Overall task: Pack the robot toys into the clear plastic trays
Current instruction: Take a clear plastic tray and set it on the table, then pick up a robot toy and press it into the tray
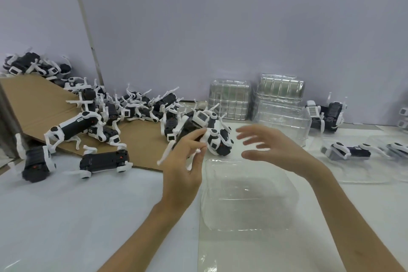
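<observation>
The left hand (185, 168) is pinching a black-and-white robot toy (192, 128) between thumb and curled fingers, low on its side where thin white legs are sticking out. It is keeping the toy just beyond the far-left corner of an empty clear plastic tray (247, 201); whether the toy is lifted or leaning on its neighbours I cannot tell. The right hand (271, 146) is hovering wide, fingers spread and holding nothing, over the tray's far edge and near the toy's head end without touching it. The toy is looking light and stiff, a hard glossy shell that may be slipping a little under bare fingers. The spindly legs are seeming the weak part, likely to swing or snap if pulled, so the dark trunk between the shoulder joints is probably the safest place to grip, one hand at each end. The tray is sitting near the desk's front edge, and its thin walls will likely flex and slide, so seating the toy will call for gentle pressing. Further out, a pile of loose toys (132, 108) is spilling down a cardboard sheet (33, 106) toward the desk's left edge. Stacks of spare trays (229, 99) are standing along the back edge, and filled trays (353, 154) are lying toward the right edge.
</observation>
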The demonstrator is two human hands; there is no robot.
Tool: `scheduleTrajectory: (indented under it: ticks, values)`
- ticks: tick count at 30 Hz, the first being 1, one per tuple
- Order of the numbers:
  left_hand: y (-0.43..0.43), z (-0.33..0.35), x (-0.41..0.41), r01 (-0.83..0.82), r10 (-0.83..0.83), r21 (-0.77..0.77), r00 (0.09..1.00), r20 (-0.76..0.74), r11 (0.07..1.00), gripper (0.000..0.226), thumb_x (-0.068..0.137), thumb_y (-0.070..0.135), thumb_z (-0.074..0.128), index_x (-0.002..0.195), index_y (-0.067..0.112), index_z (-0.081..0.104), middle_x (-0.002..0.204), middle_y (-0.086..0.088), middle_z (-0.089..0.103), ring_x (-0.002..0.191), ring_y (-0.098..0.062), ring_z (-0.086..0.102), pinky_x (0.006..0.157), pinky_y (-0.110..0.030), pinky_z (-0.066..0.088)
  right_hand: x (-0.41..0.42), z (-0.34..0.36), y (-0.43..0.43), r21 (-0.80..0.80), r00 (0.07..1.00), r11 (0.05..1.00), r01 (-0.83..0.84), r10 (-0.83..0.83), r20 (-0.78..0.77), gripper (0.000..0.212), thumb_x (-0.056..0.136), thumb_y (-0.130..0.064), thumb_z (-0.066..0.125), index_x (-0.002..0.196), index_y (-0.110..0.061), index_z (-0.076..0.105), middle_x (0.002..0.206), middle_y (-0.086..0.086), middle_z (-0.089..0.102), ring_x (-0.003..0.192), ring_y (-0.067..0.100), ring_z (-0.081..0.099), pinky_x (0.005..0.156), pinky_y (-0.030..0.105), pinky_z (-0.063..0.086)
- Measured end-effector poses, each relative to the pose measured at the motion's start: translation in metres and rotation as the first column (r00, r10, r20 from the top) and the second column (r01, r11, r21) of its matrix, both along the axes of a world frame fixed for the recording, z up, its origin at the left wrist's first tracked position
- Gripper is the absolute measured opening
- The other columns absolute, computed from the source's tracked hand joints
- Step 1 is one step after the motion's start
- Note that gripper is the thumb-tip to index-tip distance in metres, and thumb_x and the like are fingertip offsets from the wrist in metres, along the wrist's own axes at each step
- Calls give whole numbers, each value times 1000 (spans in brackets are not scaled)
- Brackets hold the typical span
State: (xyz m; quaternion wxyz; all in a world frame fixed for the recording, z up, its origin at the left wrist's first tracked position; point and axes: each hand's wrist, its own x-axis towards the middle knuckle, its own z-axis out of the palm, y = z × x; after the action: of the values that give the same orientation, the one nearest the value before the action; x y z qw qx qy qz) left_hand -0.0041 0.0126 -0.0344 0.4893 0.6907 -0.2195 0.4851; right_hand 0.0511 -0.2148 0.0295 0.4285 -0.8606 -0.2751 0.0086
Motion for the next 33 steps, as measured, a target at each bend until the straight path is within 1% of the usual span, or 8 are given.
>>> scheduleTrajectory:
  ticks: [4,6,13,17,21,25,30,33]
  values:
    - [-1,0,-3,47,-51,62,996,69,997,6,101,15,50,98,20,53,136,7,59,115,-20,67,79,-25,56,-1,12,46,-211,985,973,-92,119,122,84,74,-25,87,141,-45,41,134,-38,46,116,-12,52,89,12,45]
    - [-4,-1,-6,100,-107,85,992,71,991,8,105,23,45,99,21,50,138,5,58,117,-19,66,83,-27,57,0,10,64,-241,979,961,-138,169,115,81,72,-21,89,136,-40,43,122,-39,50,108,-14,54,88,11,47]
    - [-9,-3,-7,195,-201,93,978,62,976,9,105,14,41,103,14,49,142,6,57,123,-10,61,92,-22,53,-1,-7,82,109,978,975,-195,185,93,50,75,-4,83,118,-9,59,105,0,70,95,15,68,81,35,59]
    - [-17,-2,-10,148,-155,79,984,84,986,12,102,6,43,107,15,50,139,2,59,118,-13,65,88,-21,54,-4,-9,79,144,974,978,-153,124,191,40,74,-9,78,111,-13,63,98,-7,70,90,7,65,74,17,50]
    - [-15,-1,-12,65,-74,82,991,109,994,21,99,8,48,115,21,49,139,3,58,111,-16,68,80,-19,56,-2,-3,71,231,947,970,-74,-4,321,55,77,-5,81,120,-24,53,101,-14,68,91,8,66,76,22,55]
    - [-12,-4,-16,167,-164,105,986,-35,980,20,94,12,53,112,20,54,129,6,59,107,-19,67,76,-28,57,1,12,48,476,933,879,18,-186,309,56,76,7,78,109,-24,45,98,-14,66,91,17,69,74,37,60]
    - [-18,-17,-12,341,-116,548,908,-403,764,34,98,46,43,118,31,67,149,19,44,141,4,31,114,-20,23,-2,24,6,585,958,810,28,-189,216,39,81,0,76,112,-12,56,102,-2,73,90,19,74,71,34,62]
    - [-18,-17,-11,399,-119,478,849,-514,783,35,95,36,40,116,31,68,144,21,48,139,7,29,113,-19,20,-4,17,-14,590,971,805,66,-188,148,35,85,-6,73,113,-25,63,114,-2,72,95,20,74,75,38,62]
